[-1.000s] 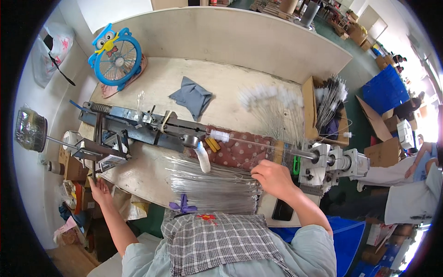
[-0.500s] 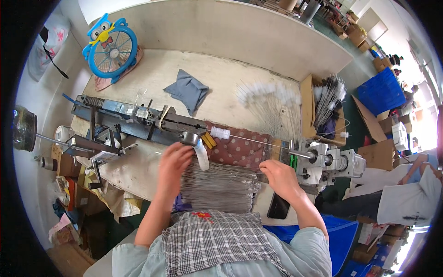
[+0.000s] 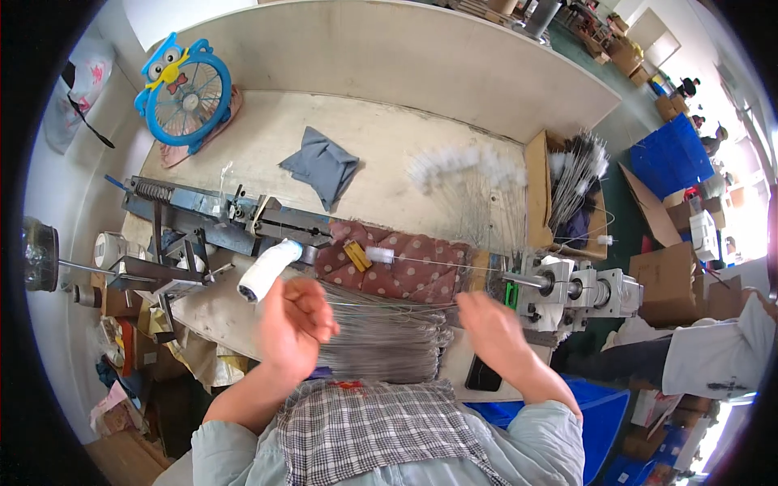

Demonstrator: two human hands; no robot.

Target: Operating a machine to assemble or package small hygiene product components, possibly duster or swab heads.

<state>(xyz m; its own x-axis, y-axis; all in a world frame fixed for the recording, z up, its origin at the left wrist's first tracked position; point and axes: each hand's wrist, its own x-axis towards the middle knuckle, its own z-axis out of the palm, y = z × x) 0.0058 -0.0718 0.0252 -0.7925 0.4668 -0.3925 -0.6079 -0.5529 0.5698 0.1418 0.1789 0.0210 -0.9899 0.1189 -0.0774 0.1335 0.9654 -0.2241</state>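
My left hand [image 3: 298,320] is smeared by motion, its fingers half curled, just below a white-wrapped lever handle [image 3: 270,270] that points down and left. Whether it touches anything cannot be made out. My right hand [image 3: 490,324], also blurred, is closed, pinching the right end of a thin metal wire [image 3: 397,305]. The wire runs across toward my left hand, above a thick stack of wires [image 3: 377,348]. Beyond it, a white-bristled brush head [image 3: 379,255] sits on a wire stretched to the metal spindle [image 3: 531,280] on the right. A yellow block [image 3: 356,256] lies beside the brush head.
A dotted brown pad [image 3: 413,279] lies between the long metal fixture [image 3: 284,219] and the spindle. Finished-looking brushes [image 3: 466,174] and a grey cloth [image 3: 322,166] lie behind. A brush-filled carton [image 3: 539,190], blue fan [image 3: 190,101] and phone [image 3: 484,374] surround the work.
The white-wrapped handle has swung left, and my left hand has dropped lower. The brush head appears farther from the fixture. My right hand stays near the same place, slightly lower.
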